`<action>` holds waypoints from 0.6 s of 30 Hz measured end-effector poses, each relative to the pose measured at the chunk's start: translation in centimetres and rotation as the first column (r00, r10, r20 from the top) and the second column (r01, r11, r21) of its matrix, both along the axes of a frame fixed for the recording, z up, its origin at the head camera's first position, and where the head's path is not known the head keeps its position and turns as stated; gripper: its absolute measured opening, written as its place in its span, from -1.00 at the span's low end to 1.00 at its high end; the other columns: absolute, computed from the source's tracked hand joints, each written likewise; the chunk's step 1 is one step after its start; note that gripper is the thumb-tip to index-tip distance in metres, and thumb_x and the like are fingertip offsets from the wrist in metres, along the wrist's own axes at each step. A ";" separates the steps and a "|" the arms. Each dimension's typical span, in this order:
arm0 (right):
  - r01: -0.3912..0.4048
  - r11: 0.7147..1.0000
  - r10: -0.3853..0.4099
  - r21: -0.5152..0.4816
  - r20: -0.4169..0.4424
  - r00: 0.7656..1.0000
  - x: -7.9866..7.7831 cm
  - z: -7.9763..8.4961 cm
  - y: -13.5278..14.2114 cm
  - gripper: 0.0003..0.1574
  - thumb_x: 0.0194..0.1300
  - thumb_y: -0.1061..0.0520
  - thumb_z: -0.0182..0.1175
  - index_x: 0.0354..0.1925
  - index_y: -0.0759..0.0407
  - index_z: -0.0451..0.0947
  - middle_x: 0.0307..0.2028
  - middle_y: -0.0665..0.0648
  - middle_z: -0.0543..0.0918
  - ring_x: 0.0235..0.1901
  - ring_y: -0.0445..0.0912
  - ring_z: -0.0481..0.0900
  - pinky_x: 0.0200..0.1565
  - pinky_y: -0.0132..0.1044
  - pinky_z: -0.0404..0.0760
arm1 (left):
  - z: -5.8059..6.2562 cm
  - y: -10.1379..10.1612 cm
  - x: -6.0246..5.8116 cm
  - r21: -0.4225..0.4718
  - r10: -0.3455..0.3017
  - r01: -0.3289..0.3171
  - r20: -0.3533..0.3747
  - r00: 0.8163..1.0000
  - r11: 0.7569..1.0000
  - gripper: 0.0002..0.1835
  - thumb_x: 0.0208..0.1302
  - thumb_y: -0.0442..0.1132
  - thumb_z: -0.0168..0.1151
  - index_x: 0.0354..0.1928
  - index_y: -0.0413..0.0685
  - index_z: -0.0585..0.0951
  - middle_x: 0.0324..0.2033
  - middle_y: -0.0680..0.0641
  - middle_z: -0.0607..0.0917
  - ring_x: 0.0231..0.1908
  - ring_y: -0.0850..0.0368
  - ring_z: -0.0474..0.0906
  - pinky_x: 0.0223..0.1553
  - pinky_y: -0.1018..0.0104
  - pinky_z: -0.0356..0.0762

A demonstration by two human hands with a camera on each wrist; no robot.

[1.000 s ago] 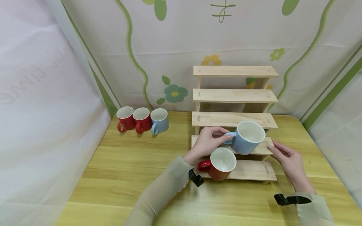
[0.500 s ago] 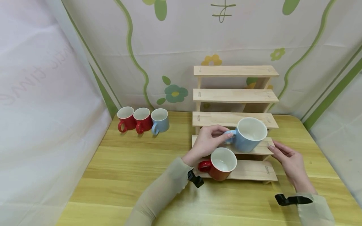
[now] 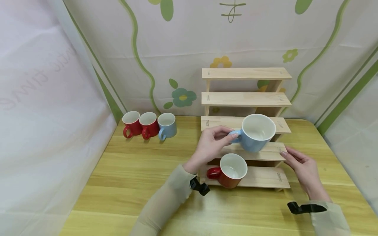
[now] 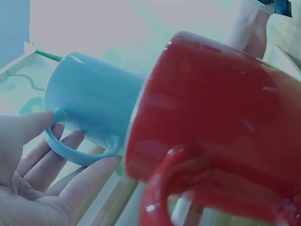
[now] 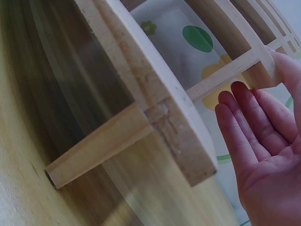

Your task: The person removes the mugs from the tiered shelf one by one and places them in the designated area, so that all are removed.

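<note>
My left hand (image 3: 211, 144) pinches the handle of a light blue mug (image 3: 255, 141) between thumb and fingers. The mug is upright, raised over the second-lowest step of a wooden stepped shelf (image 3: 246, 73). In the left wrist view, the fingers (image 4: 91, 186) reach around the handle of the blue mug (image 4: 89, 94). A red mug (image 3: 228, 178) sits on the lowest step, handle to the left; it fills the front of the left wrist view (image 4: 221, 108). My right hand (image 3: 302, 170) grips the right end of the second step, its thumb on top; the right hand (image 5: 270, 146) shows beside the board end.
Two red mugs (image 3: 134, 126) and another blue mug (image 3: 169, 127) stand in a row at the table's back left. The wooden table (image 3: 133, 177) reaches the printed cloth wall (image 3: 177, 39) behind the shelf.
My left hand has lifted the blue mug higher and, latterly, brought it slightly left. My right hand stays at the step's end, and the red mug on the lowest step has not moved.
</note>
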State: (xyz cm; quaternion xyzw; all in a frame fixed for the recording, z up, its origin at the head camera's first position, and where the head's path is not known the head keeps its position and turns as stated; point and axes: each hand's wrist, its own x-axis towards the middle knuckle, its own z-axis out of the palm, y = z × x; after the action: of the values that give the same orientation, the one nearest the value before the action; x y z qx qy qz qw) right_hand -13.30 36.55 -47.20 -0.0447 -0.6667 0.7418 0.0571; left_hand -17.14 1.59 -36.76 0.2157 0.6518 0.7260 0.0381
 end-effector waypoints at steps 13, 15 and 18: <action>0.014 0.999 -0.016 0.049 0.043 0.999 0.0 0.2 0.1 -0.60 0.43 0.25 0.29 0.19 0.07 0.67 -0.03 -0.20 0.69 -0.12 -0.36 0.66 -0.11 -0.48 0.66 | 0.5 -3.4 0.1 0.033 0.073 -0.072 -0.010 0.997 0.997 -0.81 0.36 -0.35 0.37 -0.09 -0.37 0.69 -0.18 -0.19 0.78 -0.13 -0.15 0.74 -0.10 -0.10 0.71; 0.009 0.999 -0.011 0.044 0.039 0.999 0.0 0.2 0.1 -0.60 0.42 0.25 0.30 0.20 0.08 0.67 -0.02 -0.20 0.68 -0.11 -0.36 0.66 -0.11 -0.48 0.66 | 0.6 -4.2 0.1 0.024 0.098 -0.098 -0.031 0.995 0.995 -0.81 0.36 -0.34 0.37 -0.09 -0.35 0.70 -0.19 -0.18 0.78 -0.15 -0.15 0.75 -0.11 -0.09 0.71; 0.012 0.999 -0.013 0.042 0.035 0.999 0.0 0.2 0.1 -0.61 0.42 0.25 0.30 0.18 0.08 0.68 -0.03 -0.19 0.69 -0.12 -0.35 0.67 -0.12 -0.48 0.66 | 0.6 -5.4 0.3 0.003 0.143 -0.143 -0.057 0.988 0.990 -0.81 0.36 -0.32 0.38 -0.09 -0.31 0.71 -0.20 -0.16 0.78 -0.17 -0.11 0.75 -0.13 -0.04 0.73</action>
State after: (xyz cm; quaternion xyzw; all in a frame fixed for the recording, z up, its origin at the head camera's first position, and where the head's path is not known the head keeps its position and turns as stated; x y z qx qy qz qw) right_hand -13.30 36.64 -47.02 -0.0607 -0.6825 0.7265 0.0511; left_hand -16.87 -3.80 -36.20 0.1893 0.6669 0.7200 -0.0326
